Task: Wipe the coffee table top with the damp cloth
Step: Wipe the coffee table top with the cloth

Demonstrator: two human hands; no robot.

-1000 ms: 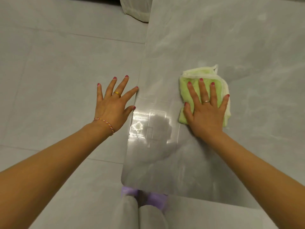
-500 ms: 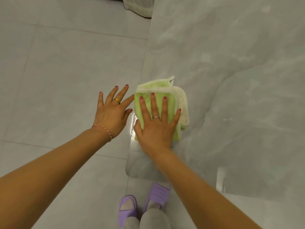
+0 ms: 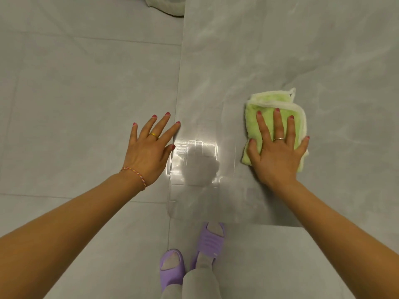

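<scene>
On the glossy grey counter [image 3: 269,50], the right hand [image 3: 277,152] presses the folded green cloth [image 3: 278,117] with straight, spread fingers; the left hand [image 3: 149,149] hovers at the counter's left edge, fingers wide, holding nothing.

The cloth [image 3: 275,126] lies flat on the tabletop [image 3: 280,50], to the right of its left edge. The right hand [image 3: 277,152] rests on the cloth's near part. The left hand [image 3: 149,152] is spread out to the left, at the tabletop's edge over the floor [image 3: 75,83]. Two slippers [image 3: 190,255] stand on the floor before the near edge.
</scene>
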